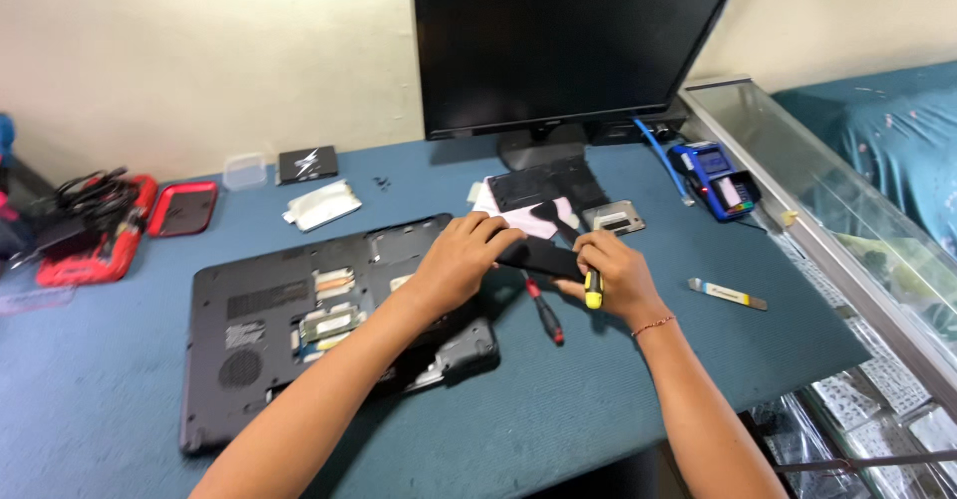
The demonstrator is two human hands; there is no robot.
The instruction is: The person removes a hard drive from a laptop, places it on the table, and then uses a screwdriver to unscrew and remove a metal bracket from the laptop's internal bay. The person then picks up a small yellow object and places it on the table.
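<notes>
- Head view: blue table [638, 379] against a pale wall, dark monitor [563, 45] at the back, glass case [847, 210] along the right edge.
- Left hand [459, 260]: fingers curled onto the left end of a black panel [543, 257], held just above the table.
- Right hand [618, 275]: closed on the panel's right end and on a yellow-handled screwdriver [592, 290].
- Red-and-black screwdriver [544, 310]: flat on the table, just below the panel.
- Opened laptop [319, 320]: upside down, base uncovered, left of both hands.
- Far left: red tray [182, 208] and tangled black cables [90, 200].
- Right of the hands: slim pry tool [728, 294]; blue card terminal [716, 180] near the case.
</notes>
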